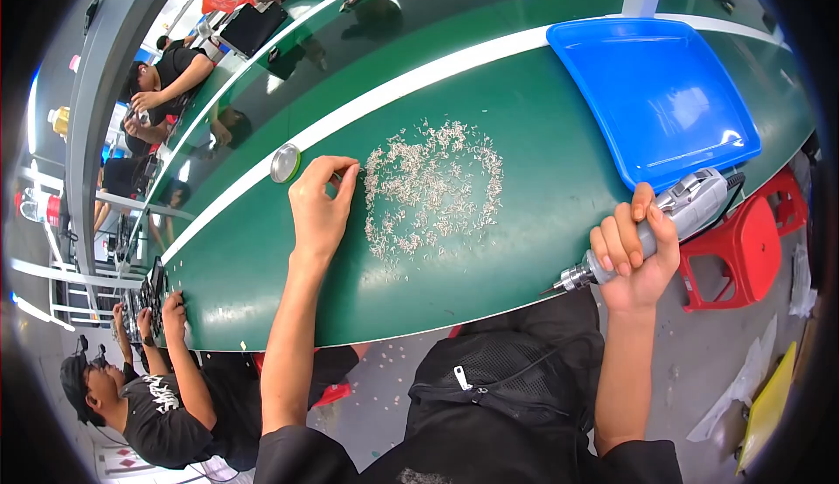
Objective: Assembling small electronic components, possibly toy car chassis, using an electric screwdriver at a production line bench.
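Two hands busy: left hand (322,197) pinches a screw from the desk-centre pile (434,188), right hand (636,257) grips the electric screwdriver (664,226) at the near edge, seemingly loading its tip next

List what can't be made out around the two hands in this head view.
- Left hand: whatever its pinched fingertips hold is too small to tell.
- Screws: too small to tell their type.
- Driver in the right hand: its grip is hidden by the fingers, and its tip is too thin to make out.
- Tray: glare hides part of its floor.
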`<state>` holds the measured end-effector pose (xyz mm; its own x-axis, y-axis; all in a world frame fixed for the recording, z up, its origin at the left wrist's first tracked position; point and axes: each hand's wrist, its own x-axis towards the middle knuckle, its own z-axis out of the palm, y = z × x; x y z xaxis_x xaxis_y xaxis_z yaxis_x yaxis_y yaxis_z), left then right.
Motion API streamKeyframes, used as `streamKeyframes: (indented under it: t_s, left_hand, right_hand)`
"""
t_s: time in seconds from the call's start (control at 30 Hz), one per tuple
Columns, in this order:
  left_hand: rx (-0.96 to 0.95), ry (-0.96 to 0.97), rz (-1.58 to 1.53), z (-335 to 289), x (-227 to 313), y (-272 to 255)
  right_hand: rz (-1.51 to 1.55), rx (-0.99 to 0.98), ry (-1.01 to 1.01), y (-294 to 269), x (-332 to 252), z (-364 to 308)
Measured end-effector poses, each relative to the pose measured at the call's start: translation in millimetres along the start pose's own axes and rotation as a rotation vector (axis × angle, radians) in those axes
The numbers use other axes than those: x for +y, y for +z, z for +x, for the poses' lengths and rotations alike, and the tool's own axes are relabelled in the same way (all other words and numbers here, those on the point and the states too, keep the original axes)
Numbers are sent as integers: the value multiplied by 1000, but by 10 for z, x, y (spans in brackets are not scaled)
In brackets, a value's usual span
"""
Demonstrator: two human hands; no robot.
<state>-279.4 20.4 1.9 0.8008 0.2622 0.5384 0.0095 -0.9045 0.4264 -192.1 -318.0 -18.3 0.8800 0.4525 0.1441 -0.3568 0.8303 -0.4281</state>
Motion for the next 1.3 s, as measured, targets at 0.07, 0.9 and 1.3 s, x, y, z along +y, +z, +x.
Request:
streamKeyframes:
  t_s: [0.07, 0.9, 1.3]
  left_hand:
    - [8, -21, 10, -8, -2, 6]
    - [-168, -208, -903, -1013, 1346, 85]
    - [-147, -377, -1239, -1188, 1554, 264]
  right_hand:
    - [-4, 3, -3, 6, 5, -3]
    - [61, -51, -38, 94, 25, -171]
    - [124, -122, -136, 386, -39, -393]
